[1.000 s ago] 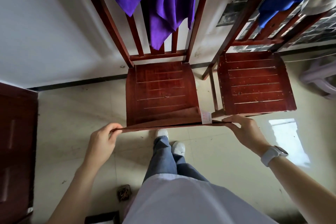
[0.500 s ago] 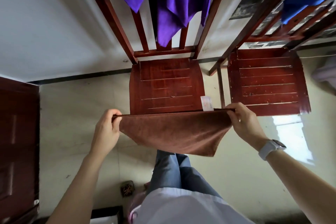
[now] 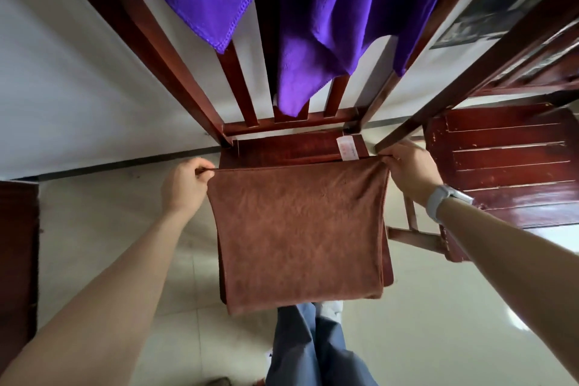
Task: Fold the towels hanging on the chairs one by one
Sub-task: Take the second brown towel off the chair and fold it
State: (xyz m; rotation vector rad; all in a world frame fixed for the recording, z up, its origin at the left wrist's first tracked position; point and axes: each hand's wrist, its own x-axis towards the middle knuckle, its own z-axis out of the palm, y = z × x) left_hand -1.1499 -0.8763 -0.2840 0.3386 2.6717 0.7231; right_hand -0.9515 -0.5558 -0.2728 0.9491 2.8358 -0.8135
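Note:
A brown towel [image 3: 300, 235] hangs doubled over in front of the near wooden chair [image 3: 282, 150]. My left hand [image 3: 185, 185] pinches its top left corner. My right hand [image 3: 410, 169], with a watch on the wrist, pinches the top right corner. The top edge is stretched level between both hands, and a white label [image 3: 346, 147] shows just above it. A purple towel [image 3: 313, 16] is draped over the backrest of the same chair. The towel covers most of the chair seat from view.
A second wooden chair [image 3: 507, 166] stands to the right, close to my right forearm. A dark wooden door or cabinet [image 3: 17, 244] is at the left edge. My legs and shoes [image 3: 313, 341] are below the towel on the tiled floor.
The brown towel was held flat and edge-on; both hands lifted it up and away toward the chair back, and it now hangs down as a folded rectangle. The camera came closer to the chair.

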